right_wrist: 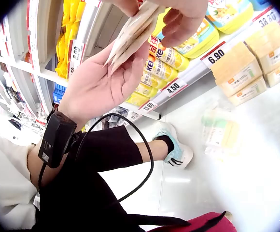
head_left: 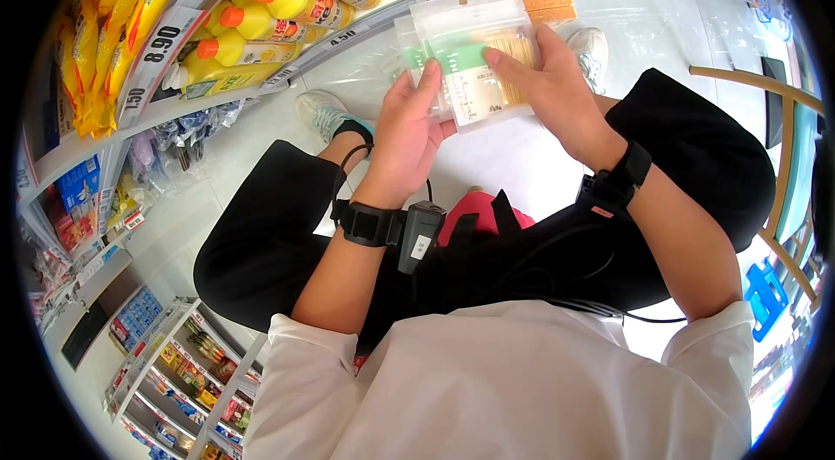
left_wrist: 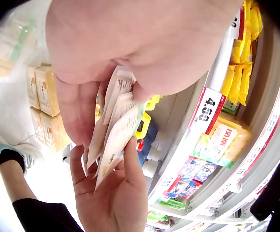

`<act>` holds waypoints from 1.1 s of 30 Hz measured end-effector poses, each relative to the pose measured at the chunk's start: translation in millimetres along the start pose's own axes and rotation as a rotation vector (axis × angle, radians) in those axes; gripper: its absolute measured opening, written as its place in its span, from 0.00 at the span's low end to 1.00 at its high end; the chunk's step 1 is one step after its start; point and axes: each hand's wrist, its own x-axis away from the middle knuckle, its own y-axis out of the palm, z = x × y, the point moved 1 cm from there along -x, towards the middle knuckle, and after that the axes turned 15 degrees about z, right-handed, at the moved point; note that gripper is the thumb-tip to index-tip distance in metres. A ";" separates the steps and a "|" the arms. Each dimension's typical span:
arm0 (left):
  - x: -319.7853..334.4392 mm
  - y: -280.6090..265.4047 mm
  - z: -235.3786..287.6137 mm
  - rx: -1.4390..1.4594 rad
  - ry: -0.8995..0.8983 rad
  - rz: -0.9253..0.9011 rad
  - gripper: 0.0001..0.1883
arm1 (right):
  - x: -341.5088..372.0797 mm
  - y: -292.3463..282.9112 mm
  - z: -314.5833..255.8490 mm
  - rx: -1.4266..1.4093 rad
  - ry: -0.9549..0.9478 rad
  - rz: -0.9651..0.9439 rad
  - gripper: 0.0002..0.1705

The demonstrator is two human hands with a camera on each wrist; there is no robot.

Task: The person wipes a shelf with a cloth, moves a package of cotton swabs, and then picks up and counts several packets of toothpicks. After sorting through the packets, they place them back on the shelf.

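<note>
Several flat clear packets with green-and-white labels and thin tan sticks (head_left: 487, 69) are held as a stack in front of the shelf. The left hand (head_left: 407, 125) grips their left side, thumb on top. Around the right side curls the right hand (head_left: 565, 95), its thumb across the front packet. Seen edge-on in the left wrist view, the packets (left_wrist: 118, 123) fan slightly apart between the right hand (left_wrist: 135, 43) and the left hand (left_wrist: 113, 198). In the right wrist view, the packets (right_wrist: 135, 34) rest against the fingers of the left hand (right_wrist: 99, 87).
Yellow bottles (head_left: 313, 3) with red caps line the low shelf, beside yellow bags (head_left: 130, 16). On the floor are tan packs (right_wrist: 236, 72) and a clear packet (right_wrist: 222, 133). A wooden-armed chair (head_left: 787, 147) stands at the right. The person's shoes (head_left: 326, 112) are near the shelf.
</note>
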 end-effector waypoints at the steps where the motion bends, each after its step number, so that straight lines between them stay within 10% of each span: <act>1: -0.6 -0.4 -1.6 0.000 0.000 0.000 0.18 | 0.4 0.4 1.0 0.000 0.000 0.000 0.27; 10: -35.4 -26.8 -7.1 -0.038 -0.069 -0.029 0.20 | -0.1 -5.5 -11.5 0.031 -0.085 -0.027 0.23; 17: -123.0 -109.6 -106.8 -0.279 -0.115 0.585 0.17 | 2.6 -3.1 -12.6 0.043 -0.245 0.147 0.21; 20: -178.3 -166.7 -173.7 -0.708 0.269 0.461 0.29 | 6.8 -4.0 -15.7 0.003 -0.256 0.132 0.21; 23: -151.1 -120.9 -167.6 -1.316 0.464 0.628 0.33 | 4.6 -1.9 -14.0 -0.050 -0.273 0.128 0.22; 33: -136.3 -104.2 -171.4 -1.453 0.296 0.664 0.26 | 1.0 -1.7 -14.0 -0.013 -0.321 0.181 0.23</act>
